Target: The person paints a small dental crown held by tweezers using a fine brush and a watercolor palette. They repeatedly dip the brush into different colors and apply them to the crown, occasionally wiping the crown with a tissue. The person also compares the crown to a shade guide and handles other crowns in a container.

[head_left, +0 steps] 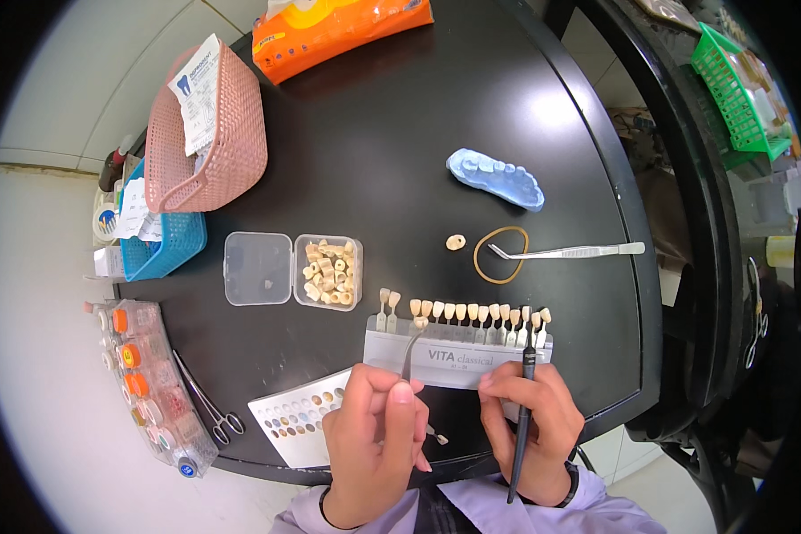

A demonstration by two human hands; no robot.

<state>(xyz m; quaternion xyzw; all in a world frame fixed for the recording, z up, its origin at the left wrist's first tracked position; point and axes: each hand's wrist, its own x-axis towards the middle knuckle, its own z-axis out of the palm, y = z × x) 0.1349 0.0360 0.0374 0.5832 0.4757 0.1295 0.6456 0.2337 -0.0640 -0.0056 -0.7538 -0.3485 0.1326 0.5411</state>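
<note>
My left hand [378, 440] is closed on tweezers [410, 351], whose tip carries a small cream tooth crown [421, 323]. That crown is in front of a shade guide [392, 356], a pale holder with a row of tooth-coloured tabs. A slim brush [522, 409] with a dark handle is in my right hand [543, 427], its tip pointing away over the guide's right end. The fingers of the right hand are near the holder's front edge; whether they touch it I cannot tell. One loose shade tab [438, 436] shows beside my left hand.
A clear box [358, 298] holds several crowns. Beyond the guide lie a single crown [456, 242], a rubber band [481, 266], angled tweezers [587, 252] and a blue dental model [498, 178]. Scissor-handled forceps [206, 400], a colour card [280, 427] and baskets [240, 116] are leftward.
</note>
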